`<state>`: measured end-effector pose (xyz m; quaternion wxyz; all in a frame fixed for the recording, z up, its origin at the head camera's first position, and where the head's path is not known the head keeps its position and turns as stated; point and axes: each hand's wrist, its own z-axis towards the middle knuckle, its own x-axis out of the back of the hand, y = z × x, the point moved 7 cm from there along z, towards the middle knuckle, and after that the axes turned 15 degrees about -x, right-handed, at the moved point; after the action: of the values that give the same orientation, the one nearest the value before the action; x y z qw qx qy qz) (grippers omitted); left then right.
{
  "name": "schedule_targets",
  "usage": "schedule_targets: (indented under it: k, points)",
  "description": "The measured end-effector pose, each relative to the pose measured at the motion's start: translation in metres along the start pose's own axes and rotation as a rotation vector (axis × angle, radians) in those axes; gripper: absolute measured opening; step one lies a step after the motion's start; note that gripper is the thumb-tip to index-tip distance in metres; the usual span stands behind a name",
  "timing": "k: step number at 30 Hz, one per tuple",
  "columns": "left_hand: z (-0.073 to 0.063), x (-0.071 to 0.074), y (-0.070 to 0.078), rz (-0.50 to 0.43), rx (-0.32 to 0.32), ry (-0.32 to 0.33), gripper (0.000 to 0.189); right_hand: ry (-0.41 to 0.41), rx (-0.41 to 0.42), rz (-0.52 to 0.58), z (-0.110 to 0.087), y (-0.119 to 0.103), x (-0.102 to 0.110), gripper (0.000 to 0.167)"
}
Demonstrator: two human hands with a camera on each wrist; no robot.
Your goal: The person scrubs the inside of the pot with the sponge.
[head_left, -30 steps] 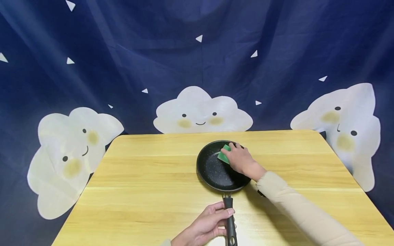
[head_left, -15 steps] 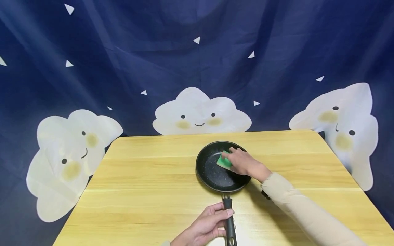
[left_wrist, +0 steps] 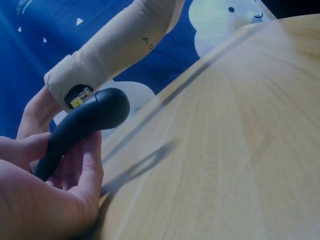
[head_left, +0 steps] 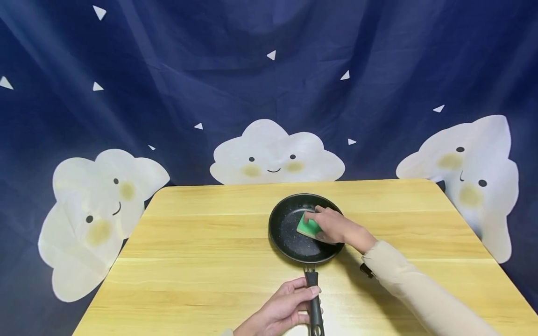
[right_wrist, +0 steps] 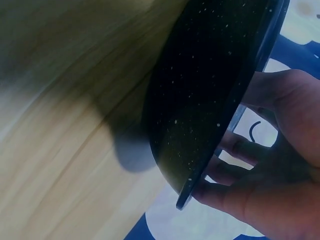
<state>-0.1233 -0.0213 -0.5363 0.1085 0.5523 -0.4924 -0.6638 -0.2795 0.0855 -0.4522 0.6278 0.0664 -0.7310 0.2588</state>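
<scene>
Frying pan (head_left: 290, 240) on bench (head_left: 201, 242), about mid-width, towards the far edge. Handle (head_left: 315, 305) points back at me, my left hand (head_left: 286, 305) around it. Sponge (head_left: 307, 227) in pan, near the middle, my right hand (head_left: 336, 227) on its right. Curtain (head_left: 210, 70) behind bench.

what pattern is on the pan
Pale speckles on black, clearest on the pan in the right wrist view.

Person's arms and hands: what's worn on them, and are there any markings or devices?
Left hand and right hand are ungloved. The right sleeve is cream-beige with a finely ribbed cuff and a small dark mark printed further up. A black device with a yellow patch sits at that cuff. Of the left sleeve, only a pale edge shows.
</scene>
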Motion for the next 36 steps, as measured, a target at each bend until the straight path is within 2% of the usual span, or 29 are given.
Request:
schedule_targets:
  k: [8, 20, 36]
  points:
    - [-0.001, 0.002, 0.001, 0.002, 0.009, 0.019, 0.022, -0.015, 0.0, 0.028, -0.002, -0.003, -0.003, 0.037]
    - [-0.004, 0.005, 0.0, -0.022, 0.026, 0.013, 0.021, 0.028, -0.01, 0.077, -0.013, -0.011, -0.012, 0.041]
    - [-0.002, 0.001, 0.0, -0.026, 0.014, -0.007, 0.026, -0.009, -0.033, 0.114, -0.017, -0.013, -0.011, 0.039]
